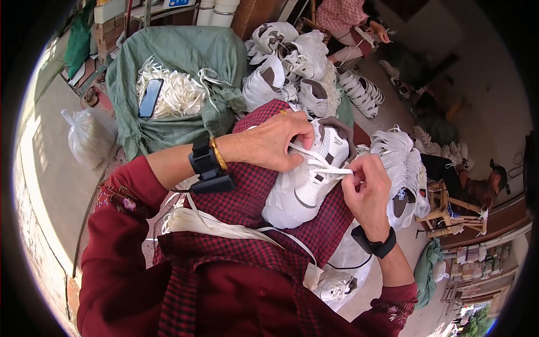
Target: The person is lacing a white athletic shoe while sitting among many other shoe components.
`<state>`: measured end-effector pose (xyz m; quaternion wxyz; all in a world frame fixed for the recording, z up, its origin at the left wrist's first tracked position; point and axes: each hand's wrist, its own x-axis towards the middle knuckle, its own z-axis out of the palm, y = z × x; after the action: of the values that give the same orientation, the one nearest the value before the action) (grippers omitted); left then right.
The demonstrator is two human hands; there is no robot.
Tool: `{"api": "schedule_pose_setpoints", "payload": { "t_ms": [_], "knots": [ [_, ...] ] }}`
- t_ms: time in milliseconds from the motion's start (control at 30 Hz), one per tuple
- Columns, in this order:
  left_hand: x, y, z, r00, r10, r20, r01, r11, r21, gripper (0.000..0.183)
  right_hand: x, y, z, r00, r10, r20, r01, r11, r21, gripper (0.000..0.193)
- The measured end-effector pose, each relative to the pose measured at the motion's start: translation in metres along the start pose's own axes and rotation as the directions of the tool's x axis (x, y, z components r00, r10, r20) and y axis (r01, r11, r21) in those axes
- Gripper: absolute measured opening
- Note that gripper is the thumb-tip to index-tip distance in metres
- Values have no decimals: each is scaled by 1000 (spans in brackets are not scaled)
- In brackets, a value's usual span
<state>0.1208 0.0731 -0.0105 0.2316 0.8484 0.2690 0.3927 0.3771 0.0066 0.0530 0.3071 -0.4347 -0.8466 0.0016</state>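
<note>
Dark red sleeves, embroidered near the cuffs; both forearms bent inward over a red-and-black checked apron (247,182). On the lap, a white sneaker (297,194), toe toward the wearer, dark-lined collar away. Left hand (278,140) comes in from the left, wrist arched, palm down, thumb and forefinger pinched on a white lace (321,163) beside the tongue. Right hand (366,188) reaches up from lower right, fingers curled, thumb and forefinger closed on another stretch of lace, which runs between the two hands across the shoe's throat. The left hand covers part of the shoe's near-left collar. Wrists: one dark strapped device (208,163) and one gold bracelet (218,154) on the left, one black band (377,244) on the right. Across the lap, left of the shoe, a bundle of pale laces (216,223). Beyond the left forearm, green cloth (185,48) bears one heap of loose laces (182,92) and one phone (150,98); farther left, one tied white plastic bag (91,137). Ahead, a pile of white shoes (300,53), too overlapped to count. Just beyond the right hand, stacked shoes (398,160) crowd that side; beyond them, one bamboo stool (449,219). Upper right, a seated person (343,19) in pink patterned clothing.
</note>
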Motion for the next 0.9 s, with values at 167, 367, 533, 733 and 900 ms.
{"api": "schedule_pose_setpoints", "payload": {
  "t_ms": [167, 367, 533, 733, 900],
  "knots": [
    [-1, 11, 4, 996, -3, -87, -1, 998, -57, 36, -20, -1, 6, 999, 42, 12, -42, 997, -62, 16],
    [-3, 37, 15, 978, 6, -208, 8, 998, 67, 43, -18, -4, 11, 979, 182, 90, -189, 978, 87, 18],
    [-5, 44, 20, 984, 77, -163, -52, 987, 152, 31, -21, -2, 15, 988, 146, 52, -152, 980, 126, 19],
    [2, 52, 25, 988, 86, -126, -45, 955, 294, 19, -32, 12, 27, 993, -111, -33, 115, 983, 146, 21],
    [8, 50, 29, 986, 142, -82, -109, 942, 318, 13, -31, 17, 41, 981, -108, -164, 141, 969, 203, 16]
  ]
}}
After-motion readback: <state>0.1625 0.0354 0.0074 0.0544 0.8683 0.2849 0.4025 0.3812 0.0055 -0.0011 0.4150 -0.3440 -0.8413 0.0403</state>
